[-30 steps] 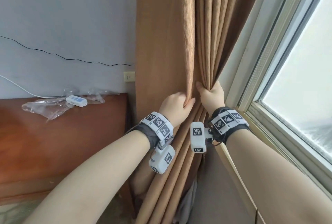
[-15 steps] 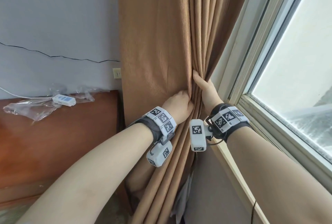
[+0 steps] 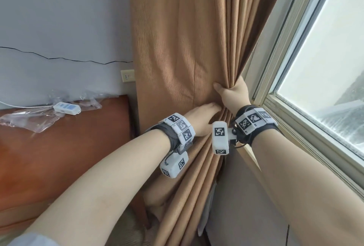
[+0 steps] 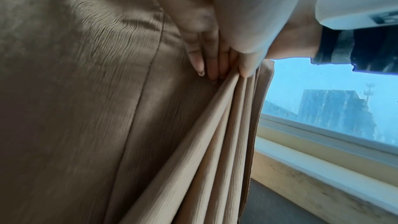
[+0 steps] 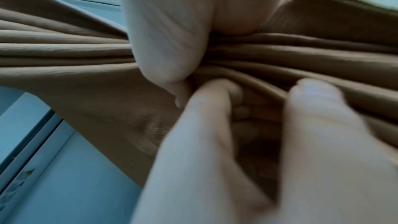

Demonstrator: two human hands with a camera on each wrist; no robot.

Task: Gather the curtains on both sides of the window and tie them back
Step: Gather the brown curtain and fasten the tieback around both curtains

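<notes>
A brown ribbed curtain (image 3: 177, 58) hangs just left of the window (image 3: 325, 68). My right hand (image 3: 234, 95) grips the gathered pleats at the window side, thumb stretched left across the fabric. In the right wrist view its thumb (image 5: 168, 40) presses into the bunched curtain (image 5: 64, 48). My left hand (image 3: 201, 116) sits directly below it, with the fingers pushed into the folds. Seen from the left wrist, those fingers (image 4: 200, 54) lie straight and together on the flat curtain (image 4: 86, 108), tips where the pleats meet. No tie-back is in view.
The window frame and sill (image 3: 295, 123) run close along my right arm. To the left stands a red-brown wooden panel (image 3: 69, 147) bearing a white remote (image 3: 67, 107) on crumpled clear plastic. A wall socket (image 3: 127, 75) and a thin black cable sit on the grey wall.
My left hand has let go of the fold it gripped and slid right, beneath the right hand, fingers now flat. The right hand keeps its hold on the pleats, thumb reaching further left.
</notes>
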